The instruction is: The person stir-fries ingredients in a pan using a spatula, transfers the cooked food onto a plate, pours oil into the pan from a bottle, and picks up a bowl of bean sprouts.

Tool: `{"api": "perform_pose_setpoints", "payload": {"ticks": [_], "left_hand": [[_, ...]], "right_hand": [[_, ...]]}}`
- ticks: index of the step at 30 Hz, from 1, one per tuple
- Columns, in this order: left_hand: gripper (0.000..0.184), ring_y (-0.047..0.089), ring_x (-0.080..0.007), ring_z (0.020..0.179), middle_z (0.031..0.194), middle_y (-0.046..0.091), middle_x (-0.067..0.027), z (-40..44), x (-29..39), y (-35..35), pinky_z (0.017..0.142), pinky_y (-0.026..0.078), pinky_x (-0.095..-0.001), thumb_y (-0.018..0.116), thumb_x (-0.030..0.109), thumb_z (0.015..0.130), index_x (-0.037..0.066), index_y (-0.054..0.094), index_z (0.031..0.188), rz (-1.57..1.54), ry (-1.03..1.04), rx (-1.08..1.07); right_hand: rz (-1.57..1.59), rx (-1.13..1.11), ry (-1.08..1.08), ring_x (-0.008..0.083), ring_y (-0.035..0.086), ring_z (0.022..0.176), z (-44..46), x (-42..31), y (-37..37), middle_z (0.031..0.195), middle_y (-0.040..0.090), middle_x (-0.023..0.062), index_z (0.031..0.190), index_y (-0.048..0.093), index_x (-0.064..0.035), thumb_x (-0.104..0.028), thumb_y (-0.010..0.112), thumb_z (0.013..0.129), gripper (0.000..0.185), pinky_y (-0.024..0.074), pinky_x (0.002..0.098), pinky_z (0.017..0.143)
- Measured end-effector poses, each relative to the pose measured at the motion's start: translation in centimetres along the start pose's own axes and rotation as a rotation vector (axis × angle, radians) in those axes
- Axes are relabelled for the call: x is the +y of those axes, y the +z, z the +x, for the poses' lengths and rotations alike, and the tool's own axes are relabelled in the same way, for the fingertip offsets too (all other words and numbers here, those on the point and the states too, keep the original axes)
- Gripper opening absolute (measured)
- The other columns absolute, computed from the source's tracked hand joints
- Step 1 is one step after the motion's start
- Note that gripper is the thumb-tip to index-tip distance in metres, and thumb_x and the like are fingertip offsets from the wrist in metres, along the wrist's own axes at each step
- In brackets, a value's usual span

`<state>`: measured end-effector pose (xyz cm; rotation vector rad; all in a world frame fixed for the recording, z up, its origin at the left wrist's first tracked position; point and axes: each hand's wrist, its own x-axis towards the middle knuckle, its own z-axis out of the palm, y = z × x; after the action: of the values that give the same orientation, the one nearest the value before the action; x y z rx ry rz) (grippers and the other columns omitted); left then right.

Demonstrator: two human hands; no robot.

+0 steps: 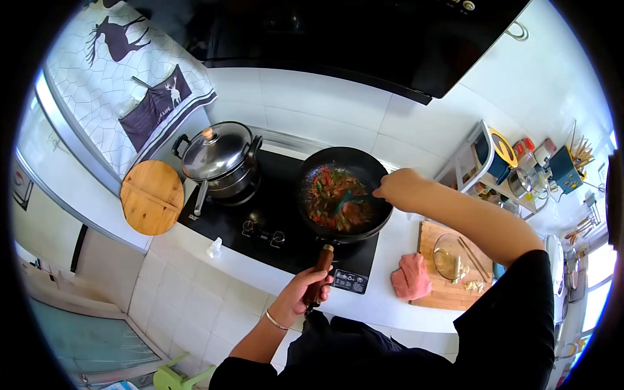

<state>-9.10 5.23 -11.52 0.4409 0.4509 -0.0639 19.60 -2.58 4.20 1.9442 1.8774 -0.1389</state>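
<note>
The left hand (309, 289) is closed around the brown handle (320, 273) of a black frying pan (356, 160), the fingers wrapped about it. The pan sits at the right end of the black cooktop (281, 175), toward its back right corner, with the handle pointing over the front edge. The right hand (400, 188) reaches across the pan's right rim, its fingers together around a teal turner (350, 196), whose blade is in the food (328, 192). Red and green pieces are mixed in that food, spread over the middle and left side of the pan.

At the left end of the cooktop stands a steel pot (227, 185) with a clear lid (219, 156) on it. A round wooden board (153, 198) lies beyond the cooktop's left edge.

On the counter (383, 312) to the right is a cutting board (432, 240) holding a glass bowl (447, 250), with chopsticks (474, 257) to the bowl's right and small pale pieces (474, 286) near the board's front edge. A pink cloth (411, 277) lies at the board's left edge, near its front left corner.
</note>
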Motion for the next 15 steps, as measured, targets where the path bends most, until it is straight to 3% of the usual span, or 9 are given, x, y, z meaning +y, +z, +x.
{"api": "perform_pose_setpoints", "payload": {"ticks": [3,7,10,15], "left_hand": [[0.025,0.049,-0.0096,0.059,0.074,0.049,-0.0028,0.4,0.2,0.3,0.050,0.043,-0.0230,0.061,0.014,0.084,0.003,0.049,0.103,0.020,-0.070,0.006],[0.017,0.046,-0.0089,0.057,0.070,0.047,-0.0008,0.7,0.0,0.5,0.049,0.039,-0.0216,0.057,0.012,0.087,0.003,0.050,0.100,0.089,-0.097,0.020],[0.016,0.045,-0.0089,0.057,0.070,0.047,-0.0011,0.6,0.0,0.8,0.048,0.039,-0.0213,0.057,0.012,0.086,0.004,0.049,0.098,0.119,-0.091,0.041],[0.018,0.047,-0.0088,0.055,0.069,0.048,-0.0006,0.8,-0.2,0.9,0.046,0.039,-0.0218,0.061,0.012,0.084,0.006,0.046,0.093,0.097,-0.097,0.034]], "right_hand": [[0.011,-0.087,0.117,0.0288,0.064,0.081,-5.8,-1.1,-2.4,0.084,0.062,0.0142,0.106,0.062,-0.0123,-0.011,0.051,0.081,0.027,0.0521,0.0386,0.066],[0.032,-0.199,0.181,0.0307,0.063,0.080,-8.0,-3.1,2.0,0.089,0.060,0.0148,0.116,0.055,-0.0092,-0.009,0.048,0.083,0.033,0.0526,0.0399,0.065],[0.063,0.046,0.351,0.0313,0.063,0.079,-4.5,-2.8,4.9,0.089,0.059,0.0165,0.117,0.050,0.0003,-0.010,0.048,0.085,0.034,0.0529,0.0388,0.063],[0.137,0.160,0.452,0.0322,0.064,0.079,1.2,-0.9,6.6,0.091,0.061,0.0185,0.111,0.052,0.0023,-0.014,0.053,0.082,0.033,0.0527,0.0379,0.065]]}}
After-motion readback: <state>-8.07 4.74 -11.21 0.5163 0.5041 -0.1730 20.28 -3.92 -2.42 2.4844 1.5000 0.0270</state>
